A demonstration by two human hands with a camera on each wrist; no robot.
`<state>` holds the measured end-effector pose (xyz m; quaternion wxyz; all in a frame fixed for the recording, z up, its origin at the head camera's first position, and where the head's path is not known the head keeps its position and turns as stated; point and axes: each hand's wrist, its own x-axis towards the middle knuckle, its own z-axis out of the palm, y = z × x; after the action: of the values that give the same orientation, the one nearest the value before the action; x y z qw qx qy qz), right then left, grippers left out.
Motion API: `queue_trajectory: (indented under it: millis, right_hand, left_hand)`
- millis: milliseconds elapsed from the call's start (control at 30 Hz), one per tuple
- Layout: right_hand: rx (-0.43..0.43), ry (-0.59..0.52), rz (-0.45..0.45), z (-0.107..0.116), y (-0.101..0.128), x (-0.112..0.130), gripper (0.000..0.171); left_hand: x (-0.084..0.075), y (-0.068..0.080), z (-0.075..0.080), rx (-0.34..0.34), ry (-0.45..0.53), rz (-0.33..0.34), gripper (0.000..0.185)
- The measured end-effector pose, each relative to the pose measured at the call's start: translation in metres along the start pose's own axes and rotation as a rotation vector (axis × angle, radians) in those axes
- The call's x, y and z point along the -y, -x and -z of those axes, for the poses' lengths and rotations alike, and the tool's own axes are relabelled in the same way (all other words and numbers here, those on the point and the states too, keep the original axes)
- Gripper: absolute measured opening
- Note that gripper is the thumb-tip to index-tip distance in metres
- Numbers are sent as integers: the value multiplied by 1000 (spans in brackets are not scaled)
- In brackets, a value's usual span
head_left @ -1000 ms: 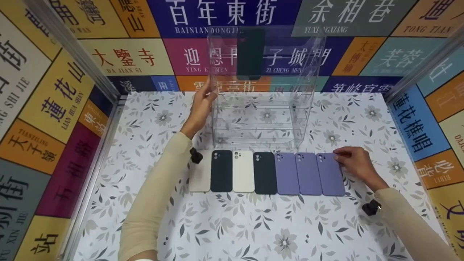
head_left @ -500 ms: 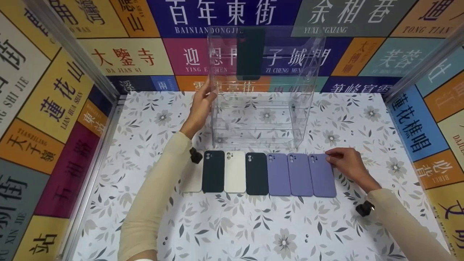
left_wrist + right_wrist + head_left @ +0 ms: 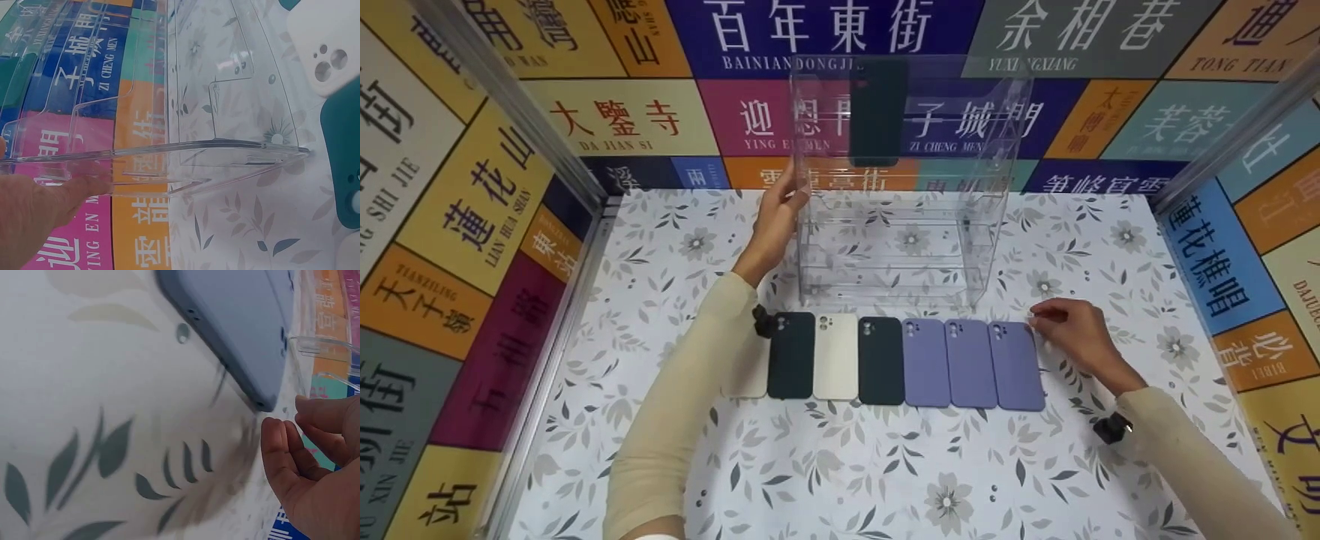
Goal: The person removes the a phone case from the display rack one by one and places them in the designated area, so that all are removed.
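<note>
A row of several phone cases lies flat in front of a clear acrylic rack (image 3: 900, 240): three purple ones on the right, dark and white ones to the left. My right hand (image 3: 1069, 330) sits at the top right corner of the rightmost purple case (image 3: 1016, 366), fingers loosely curled; in the right wrist view the fingertips (image 3: 281, 439) are just off the corner of the purple case (image 3: 236, 320). My left hand (image 3: 776, 221) grips the rack's left wall, thumb in front. One dark case (image 3: 877, 112) stands in the rack's top tier. My left forearm hides part of the leftmost white case (image 3: 746, 375).
The floral tablecloth (image 3: 847, 472) is walled in by sign-covered panels on three sides, with metal posts (image 3: 547, 142) at the back corners. The left wrist view shows the rack's clear shelves (image 3: 214, 152), a white case (image 3: 326, 50) and a dark teal case (image 3: 343, 152).
The whole row of cases has slid to the left, with my right hand following at its right end. The leftmost white case has gone further under my left forearm. The left hand has stayed still.
</note>
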<state>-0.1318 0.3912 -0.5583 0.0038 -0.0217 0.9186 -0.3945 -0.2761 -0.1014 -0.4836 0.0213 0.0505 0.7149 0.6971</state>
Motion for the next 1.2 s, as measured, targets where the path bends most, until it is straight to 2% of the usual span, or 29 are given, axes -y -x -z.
queue_trajectory:
  millis: [433,733,1033,1200]
  right_hand:
    - [-123,30,87,40,-23,34,21]
    - [-193,4,55,67,-43,67,26]
    - [-249,-6,57,83,-64,100,28]
    - [-285,-14,89,87,-75,120,29]
  left_hand:
    - [-1,-1,1,3,-4,12,68]
    - [0,0,1,11,-4,-5,67]
    - [-1,1,1,12,-8,5,66]
    - [-1,1,1,14,0,0,66]
